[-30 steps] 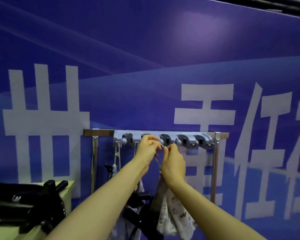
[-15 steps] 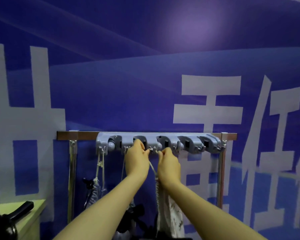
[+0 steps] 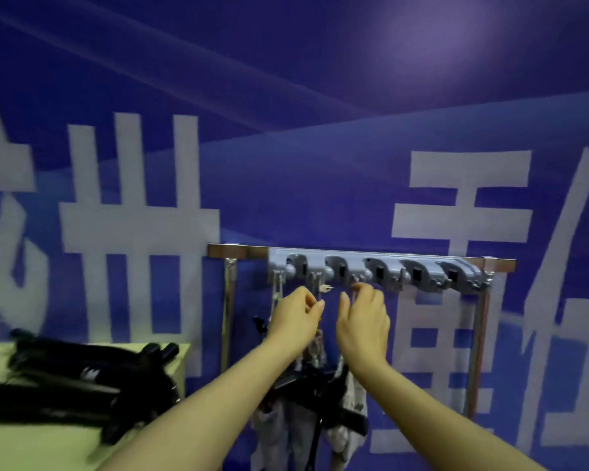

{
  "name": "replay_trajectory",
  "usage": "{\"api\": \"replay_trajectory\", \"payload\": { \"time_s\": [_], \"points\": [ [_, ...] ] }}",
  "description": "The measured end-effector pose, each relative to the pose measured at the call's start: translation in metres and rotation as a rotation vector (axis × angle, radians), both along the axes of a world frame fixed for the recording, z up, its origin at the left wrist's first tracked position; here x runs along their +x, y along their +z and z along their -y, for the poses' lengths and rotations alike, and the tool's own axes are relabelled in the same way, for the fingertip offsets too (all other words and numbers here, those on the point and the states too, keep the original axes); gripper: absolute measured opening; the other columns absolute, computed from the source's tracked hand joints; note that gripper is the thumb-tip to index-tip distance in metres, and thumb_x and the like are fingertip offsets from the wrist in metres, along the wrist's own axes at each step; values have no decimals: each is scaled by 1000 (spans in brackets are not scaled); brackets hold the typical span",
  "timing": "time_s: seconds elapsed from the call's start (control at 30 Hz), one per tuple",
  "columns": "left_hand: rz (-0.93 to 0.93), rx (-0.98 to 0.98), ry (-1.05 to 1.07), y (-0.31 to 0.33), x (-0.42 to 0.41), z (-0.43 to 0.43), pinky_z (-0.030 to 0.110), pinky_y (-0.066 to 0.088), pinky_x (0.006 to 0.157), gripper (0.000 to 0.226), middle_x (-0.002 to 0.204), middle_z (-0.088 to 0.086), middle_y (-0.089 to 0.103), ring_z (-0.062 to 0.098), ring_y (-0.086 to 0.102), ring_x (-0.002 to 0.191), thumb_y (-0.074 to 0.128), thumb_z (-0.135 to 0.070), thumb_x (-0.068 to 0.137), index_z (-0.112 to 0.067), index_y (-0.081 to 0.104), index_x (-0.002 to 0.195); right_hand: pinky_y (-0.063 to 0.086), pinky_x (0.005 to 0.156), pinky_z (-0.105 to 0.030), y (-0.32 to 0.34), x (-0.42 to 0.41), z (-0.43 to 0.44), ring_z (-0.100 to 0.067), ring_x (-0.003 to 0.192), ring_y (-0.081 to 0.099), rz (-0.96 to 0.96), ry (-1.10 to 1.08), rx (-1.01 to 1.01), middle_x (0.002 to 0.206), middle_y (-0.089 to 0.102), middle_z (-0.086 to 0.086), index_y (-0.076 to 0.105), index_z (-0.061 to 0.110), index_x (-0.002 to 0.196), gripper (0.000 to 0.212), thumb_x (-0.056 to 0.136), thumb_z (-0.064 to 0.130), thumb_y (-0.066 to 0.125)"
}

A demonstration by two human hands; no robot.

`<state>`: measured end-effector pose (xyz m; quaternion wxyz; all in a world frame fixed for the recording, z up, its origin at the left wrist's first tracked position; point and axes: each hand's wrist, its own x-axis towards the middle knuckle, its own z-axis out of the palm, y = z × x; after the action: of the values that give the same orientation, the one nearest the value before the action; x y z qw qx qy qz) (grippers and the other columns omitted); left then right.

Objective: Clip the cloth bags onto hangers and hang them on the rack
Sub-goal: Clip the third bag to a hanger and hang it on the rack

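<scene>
Grey moulded-plastic hook rail (image 3: 374,270) was seen fixed along the top bar of the chromed metal rack (image 3: 233,250), in front of a blue banner wall with large white characters (image 3: 320,130). Both hands were held just under the rail.

Left hand (image 3: 295,321): thumb and forefinger tips were pressed together on what read as a pale thin cord (image 3: 319,289) running down from the second hook.

Right hand (image 3: 364,321): thumb was held apart and fingers were loosely curled, with their tips right at the third hook. Whether anything was gripped could not be told.

Pale patterned cloth bags (image 3: 352,402) were hung below the hands, under the rail's left half, with black clip hangers (image 3: 320,380) tangled among them.

Step judged: a cord loop being seated on a rail hook. To be done well:
- The cord should be kept taut by the left pinch.
- The loop should be opened by the right fingers and dropped fully behind the hook tip before release.
- The load should be let down slowly so neighbouring cords are not dragged off.

Nothing was seen hanging from the rail's right-hand holders, so spare positions were judged available.

Not resolved:
- Motion blur was present throughout, and hook shapes were not identifiable.
- Bag count, clips and bag bottoms were masked by the forearms and cut off at the lower edge.
- Black pile (image 3: 65,379) on the pale green table (image 3: 31,443) was smeared; probably spare hangers, unconfirmed.
</scene>
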<state>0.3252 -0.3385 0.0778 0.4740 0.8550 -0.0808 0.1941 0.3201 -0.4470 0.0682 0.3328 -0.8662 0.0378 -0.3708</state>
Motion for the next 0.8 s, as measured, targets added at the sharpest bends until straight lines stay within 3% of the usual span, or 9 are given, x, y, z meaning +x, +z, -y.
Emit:
{"api": "replay_trajectory", "payload": {
  "time_s": [0.13,0.3,0.4,0.5,0.63,0.8],
  "points": [
    [-17,-114,81,-1,-68,-84,31,50,53,25,67,4,63,19,57,50,52,-26,94,-18,48,70,40,89,-44,21,-55,-73,-38,107,52,0,193,18,118,52,-15,51,6,112,32,100,34,39],
    [-70,-163,296,-15,-141,-195,20,42,42,25,63,6,60,18,52,45,50,-24,95,-15,47,72,39,83,-40,21,-105,-159,-34,102,52,-42,465,104,114,49,-11,50,9,110,33,101,37,35],
    [-82,-64,502,-32,-196,-266,31,48,55,24,63,1,63,20,55,52,50,-27,94,-12,52,76,40,80,-37,7,-135,-211,-29,99,53,-89,614,84,112,48,-6,50,10,112,34,101,39,34],
    [-93,57,711,-50,-243,-324,34,47,71,23,75,5,64,25,58,73,53,-29,93,-10,54,80,46,79,-38,-10,-153,-257,-26,93,57,-167,723,17,108,58,-9,54,10,106,33,100,38,38],
    [-145,121,885,-71,-284,-376,30,40,62,23,85,5,60,21,55,77,58,-32,90,-11,54,85,50,82,-38,-41,-173,-304,-25,95,61,-397,804,-194,105,64,-8,59,12,106,26,96,33,49],
    [-383,301,814,-90,-298,-404,28,36,58,27,73,1,51,18,49,69,60,-37,88,-15,47,78,54,91,-39,-71,-175,-315,-23,103,63,-522,793,-348,113,68,-9,68,10,109,23,92,11,53]
  ]
}}
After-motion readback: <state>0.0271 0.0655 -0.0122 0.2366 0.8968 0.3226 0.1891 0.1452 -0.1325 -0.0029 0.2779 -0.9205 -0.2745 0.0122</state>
